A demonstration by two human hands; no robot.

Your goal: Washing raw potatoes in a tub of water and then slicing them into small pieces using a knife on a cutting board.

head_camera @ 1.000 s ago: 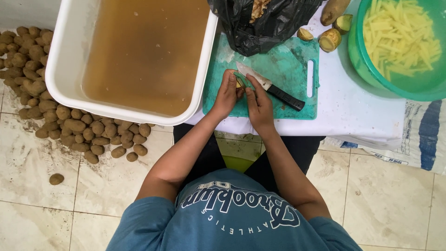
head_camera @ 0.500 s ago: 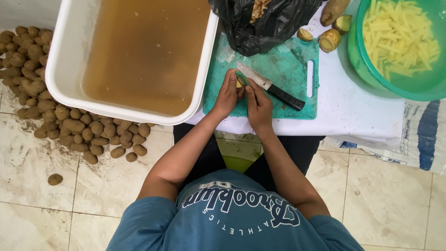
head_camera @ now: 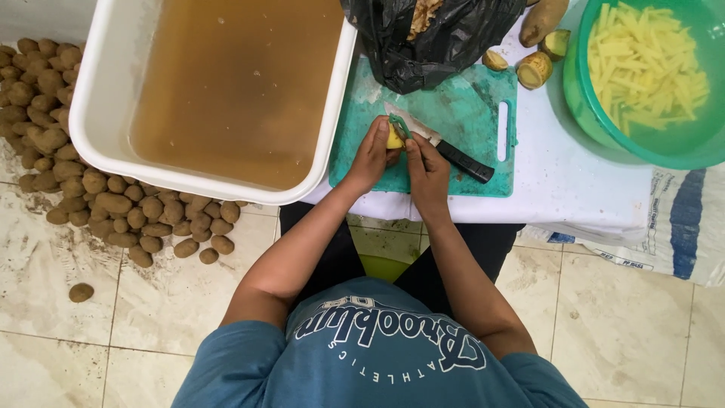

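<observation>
**Peeling a potato over the green board**

Compared with a second earlier, almost nothing had shifted: both my hands stayed in the same spot, so the peeling stroke was, I judged, still mid-way. My left hand [head_camera: 370, 155] was closed around the small yellow potato [head_camera: 393, 138], held just above the green cutting board [head_camera: 468, 113]. My right hand [head_camera: 427, 162] gripped the green peeler [head_camera: 400, 125], fingers curled, its tip against the potato. Both forearms ran forward, wrists nearly touching. A black-handled knife [head_camera: 453, 153] lay on the board just right of my hands (untouched). White tub [head_camera: 106, 113] far left; green basin [head_camera: 589, 113] far right.
</observation>
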